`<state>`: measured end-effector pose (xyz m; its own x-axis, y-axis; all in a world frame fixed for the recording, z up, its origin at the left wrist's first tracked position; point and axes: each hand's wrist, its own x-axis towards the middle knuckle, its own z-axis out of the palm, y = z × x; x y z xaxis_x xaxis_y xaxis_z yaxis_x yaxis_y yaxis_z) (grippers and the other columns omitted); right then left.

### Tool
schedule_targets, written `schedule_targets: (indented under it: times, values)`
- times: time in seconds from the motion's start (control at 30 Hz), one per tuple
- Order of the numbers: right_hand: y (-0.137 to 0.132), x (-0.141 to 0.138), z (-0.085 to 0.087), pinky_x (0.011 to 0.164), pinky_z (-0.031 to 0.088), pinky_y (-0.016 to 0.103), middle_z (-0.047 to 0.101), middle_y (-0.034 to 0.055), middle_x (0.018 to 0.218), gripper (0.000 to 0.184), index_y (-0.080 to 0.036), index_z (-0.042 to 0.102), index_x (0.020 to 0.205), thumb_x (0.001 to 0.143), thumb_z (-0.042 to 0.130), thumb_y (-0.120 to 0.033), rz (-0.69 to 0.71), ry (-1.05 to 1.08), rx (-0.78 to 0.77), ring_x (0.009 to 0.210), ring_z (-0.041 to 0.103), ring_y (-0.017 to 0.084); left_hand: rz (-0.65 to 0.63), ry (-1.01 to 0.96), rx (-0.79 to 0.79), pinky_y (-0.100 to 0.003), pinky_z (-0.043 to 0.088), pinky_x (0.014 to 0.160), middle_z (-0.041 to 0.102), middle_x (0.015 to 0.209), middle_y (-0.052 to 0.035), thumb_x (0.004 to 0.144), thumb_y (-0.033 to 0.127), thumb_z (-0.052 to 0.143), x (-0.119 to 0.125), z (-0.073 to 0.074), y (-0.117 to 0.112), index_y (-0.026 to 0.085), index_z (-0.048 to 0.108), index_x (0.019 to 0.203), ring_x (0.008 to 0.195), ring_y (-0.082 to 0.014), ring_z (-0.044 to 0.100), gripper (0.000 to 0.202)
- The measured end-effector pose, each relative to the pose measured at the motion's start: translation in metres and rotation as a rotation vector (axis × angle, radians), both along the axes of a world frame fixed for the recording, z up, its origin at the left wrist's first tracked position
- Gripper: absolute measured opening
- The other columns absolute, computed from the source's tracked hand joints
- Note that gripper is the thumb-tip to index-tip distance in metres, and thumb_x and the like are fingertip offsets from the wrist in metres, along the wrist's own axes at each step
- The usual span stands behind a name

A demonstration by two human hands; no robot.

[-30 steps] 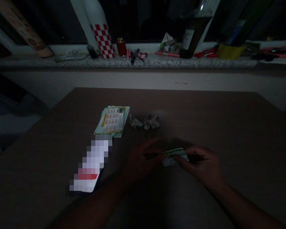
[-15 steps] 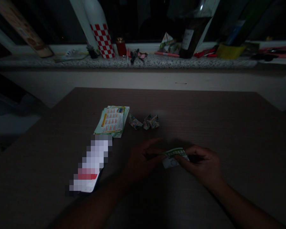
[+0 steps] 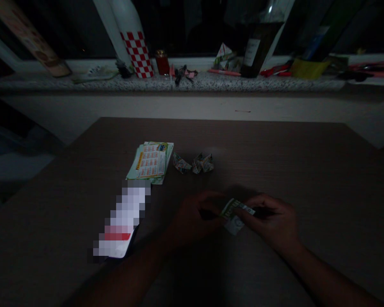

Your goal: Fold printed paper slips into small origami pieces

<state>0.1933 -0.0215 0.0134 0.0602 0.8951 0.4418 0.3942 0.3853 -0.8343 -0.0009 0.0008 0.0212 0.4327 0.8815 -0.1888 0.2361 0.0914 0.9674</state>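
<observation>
A small folded piece of printed paper [image 3: 234,225], green along its upper part and pale below, is held above the table between my hands. My right hand [image 3: 277,219] pinches its right side, thumb on top. At the left corner, the thumb and fingertips of my left hand [image 3: 192,218] close on the paper's edge. Beyond my hands lie some small folded paper pieces [image 3: 181,163], several-sided and printed in many colours. To their left rests a stack of printed paper slips [image 3: 152,161], green and white with orange figures.
A phone [image 3: 124,221] with a lit, blurred screen lies left of my left forearm on the wooden table [image 3: 275,153]. Along the stone windowsill [image 3: 205,86] stand a red-and-white checkered bottle [image 3: 137,53], a dark bottle [image 3: 256,51], a small red jar [image 3: 162,63] and pens.
The folded paper has turned in my fingers, its lower part swinging down and its left corner tilting. My left hand has shifted slightly right; my right hand stays nearly in place.
</observation>
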Motion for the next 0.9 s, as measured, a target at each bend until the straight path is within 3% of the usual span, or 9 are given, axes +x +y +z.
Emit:
schedule_targets:
  times: [0.1,0.27,0.43,0.63,0.9]
  values:
    - [0.001,-0.001,-0.002,0.046,0.05,0.017,0.069,-0.0012,0.056,0.011,-0.018,0.067,0.069,0.066,0.077,-0.018,0.049,0.06,-0.081,0.047,0.063,0.011,-0.029,-0.054,-0.085,-0.023,0.05,0.064,0.073,0.08,-0.0023,0.066,0.018,0.077,0.002,-0.003,0.0,0.017,0.066,0.107,0.074,-0.0169,0.069,0.043]
    - [0.002,-0.002,-0.008,0.053,0.054,0.021,0.073,0.0025,0.066,0.009,-0.017,0.07,0.073,0.071,0.074,-0.025,0.237,0.152,-0.318,0.057,0.067,0.015,0.085,-0.184,-0.14,-0.023,0.05,0.067,0.073,0.08,-0.0022,0.065,0.018,0.078,0.003,-0.006,0.002,0.015,0.069,0.096,0.073,-0.0153,0.067,0.032]
    - [0.002,-0.005,-0.008,0.066,0.055,0.024,0.077,0.0035,0.081,0.011,-0.019,0.075,0.083,0.078,0.069,-0.027,0.335,0.226,-0.42,0.071,0.07,0.016,0.132,-0.221,-0.131,-0.022,0.048,0.065,0.073,0.077,-0.0015,0.066,0.018,0.077,0.003,-0.005,0.002,0.015,0.071,0.087,0.071,-0.0145,0.066,0.023]
    - [0.005,-0.003,-0.01,0.052,0.047,0.022,0.07,0.0017,0.063,0.017,-0.016,0.073,0.069,0.076,0.071,-0.031,0.286,0.225,-0.515,0.055,0.06,0.012,0.177,-0.253,-0.17,-0.024,0.049,0.067,0.074,0.077,-0.0023,0.065,0.017,0.078,0.003,-0.006,0.003,0.014,0.071,0.087,0.071,-0.0155,0.067,0.024]
    - [0.009,-0.001,-0.013,0.05,0.04,0.023,0.061,0.0011,0.055,0.034,-0.015,0.064,0.054,0.077,0.069,-0.038,0.322,0.229,-0.523,0.052,0.052,0.011,0.168,-0.261,-0.184,-0.025,0.048,0.065,0.073,0.072,-0.0018,0.061,0.018,0.079,0.003,-0.008,0.006,0.014,0.071,0.087,0.067,-0.0162,0.066,0.027]
